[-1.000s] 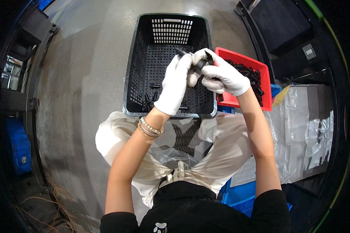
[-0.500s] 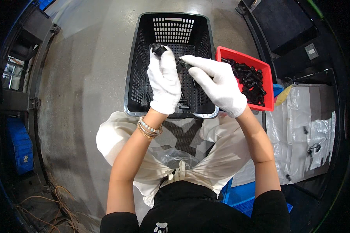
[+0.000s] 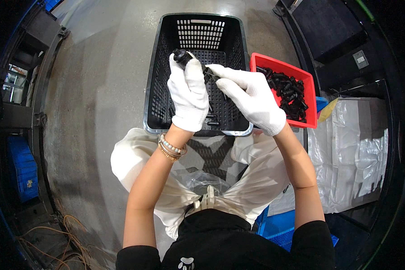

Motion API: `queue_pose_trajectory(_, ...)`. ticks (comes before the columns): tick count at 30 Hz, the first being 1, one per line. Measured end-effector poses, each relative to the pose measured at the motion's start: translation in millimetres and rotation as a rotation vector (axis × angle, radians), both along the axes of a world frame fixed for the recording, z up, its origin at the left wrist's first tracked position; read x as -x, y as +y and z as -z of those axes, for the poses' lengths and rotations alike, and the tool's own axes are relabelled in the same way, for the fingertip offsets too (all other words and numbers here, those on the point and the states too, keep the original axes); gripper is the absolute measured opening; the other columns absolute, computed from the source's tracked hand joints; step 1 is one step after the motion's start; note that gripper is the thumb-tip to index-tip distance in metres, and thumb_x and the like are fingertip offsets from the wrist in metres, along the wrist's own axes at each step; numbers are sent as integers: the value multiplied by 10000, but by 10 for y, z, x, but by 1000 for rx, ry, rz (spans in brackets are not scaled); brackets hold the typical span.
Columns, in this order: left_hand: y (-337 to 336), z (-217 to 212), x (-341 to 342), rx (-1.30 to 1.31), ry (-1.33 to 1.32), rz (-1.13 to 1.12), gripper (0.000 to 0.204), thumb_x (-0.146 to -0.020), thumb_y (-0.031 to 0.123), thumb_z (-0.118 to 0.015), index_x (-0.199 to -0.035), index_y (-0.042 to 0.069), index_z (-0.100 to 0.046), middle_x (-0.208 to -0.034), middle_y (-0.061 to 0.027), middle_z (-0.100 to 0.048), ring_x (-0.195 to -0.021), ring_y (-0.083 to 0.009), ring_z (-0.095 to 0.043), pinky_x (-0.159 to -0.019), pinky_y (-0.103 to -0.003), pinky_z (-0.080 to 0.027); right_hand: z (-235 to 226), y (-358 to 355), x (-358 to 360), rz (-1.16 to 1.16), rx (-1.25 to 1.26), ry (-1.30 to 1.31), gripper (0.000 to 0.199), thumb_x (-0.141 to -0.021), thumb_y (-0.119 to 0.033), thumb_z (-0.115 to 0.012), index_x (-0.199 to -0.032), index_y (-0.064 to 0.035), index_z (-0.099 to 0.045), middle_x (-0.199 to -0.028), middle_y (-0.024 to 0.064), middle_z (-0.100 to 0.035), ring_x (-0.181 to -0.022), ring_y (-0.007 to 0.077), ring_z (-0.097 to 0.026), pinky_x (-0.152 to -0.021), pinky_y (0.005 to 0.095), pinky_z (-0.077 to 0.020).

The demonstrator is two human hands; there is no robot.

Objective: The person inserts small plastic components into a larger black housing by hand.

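Both of my hands wear white gloves and are raised over a black plastic crate (image 3: pixel 151 96). My left hand (image 3: pixel 187 92) is closed round a black cylindrical plastic part (image 3: pixel 182 56), whose ridged end sticks out past the thumb. Close beside it, my right hand (image 3: pixel 252 94) pinches a small black piece (image 3: pixel 210 75) between thumb and forefinger. That piece is mostly covered by the fingers, so its kind cannot be told. A few black parts (image 3: pixel 213 120) lie on the crate's perforated bottom.
A red bin (image 3: pixel 311 101) full of black plastic parts (image 3: pixel 292 92) stands against the crate's right side. Farther right, a pale plastic sheet (image 3: pixel 346 153) covers a surface. Blue crates (image 3: pixel 279 234) sit below it. Orange cables (image 3: pixel 72 234) lie on the floor at lower left.
My left hand has shifted slightly left, and more of the cylindrical part shows past its thumb. Dark bits visible earlier on the plastic sheet no longer show.
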State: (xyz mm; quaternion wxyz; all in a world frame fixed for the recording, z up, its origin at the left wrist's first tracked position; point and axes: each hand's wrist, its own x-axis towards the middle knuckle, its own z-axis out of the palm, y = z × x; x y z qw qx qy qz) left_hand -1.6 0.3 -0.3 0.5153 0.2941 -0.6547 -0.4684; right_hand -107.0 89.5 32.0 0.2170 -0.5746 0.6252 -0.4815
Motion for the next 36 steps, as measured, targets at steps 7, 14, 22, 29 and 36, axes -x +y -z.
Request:
queue_pose_trajectory(7,41,36,8,-104,33,31,276,-940,304,-374,-923,52,-485,-718,-21,-463,-572,-110,-422,-530,-260,-386,2,27,16,18,-75,-184,297,-885,-167,-560,-1108,24,-600,-901,138,-685,-767,109,-618,-696,268,-487)
queue_pose_trajectory(14,15,16,-1,11,-13,-18,286,-937,300,-370,-926,39,-486,-724,-32,-467,-582,-109,-421,-527,-263,-380,-7,42,21,-56,-50,-167,327,-892,-163,-556,-1159,24,-573,-938,133,-683,-810,98,-608,-744,258,-486)
queue_pose_trajectory(22,-1,39,-13,0,-32,-14,273,-933,294,-380,-934,42,-484,-730,-25,-465,-577,-101,-422,-513,-255,-378,4,32,45,-80,-120,-189,329,-891,-147,-554,-1179,10,-568,-821,69,-665,-716,59,-525,-669,236,-459)
queue_pose_trajectory(29,21,67,-13,-124,26,73,276,-935,324,-398,-969,64,-483,-731,5,-449,-581,-72,-410,-506,-215,-375,77,15,38,-56,-54,-306,283,-892,-130,-552,-1129,17,-601,-763,-7,-616,-696,42,-479,-636,216,-432)
queue_pose_trajectory(36,-25,133,35,3,-33,74,268,-954,302,-363,-915,62,-474,-576,-1,-394,-427,-78,-371,-412,-235,-318,135,-27,204,-59,-81,-209,276,-900,-163,-545,-1089,22,-623,-852,33,-665,-766,57,-535,-704,234,-453)
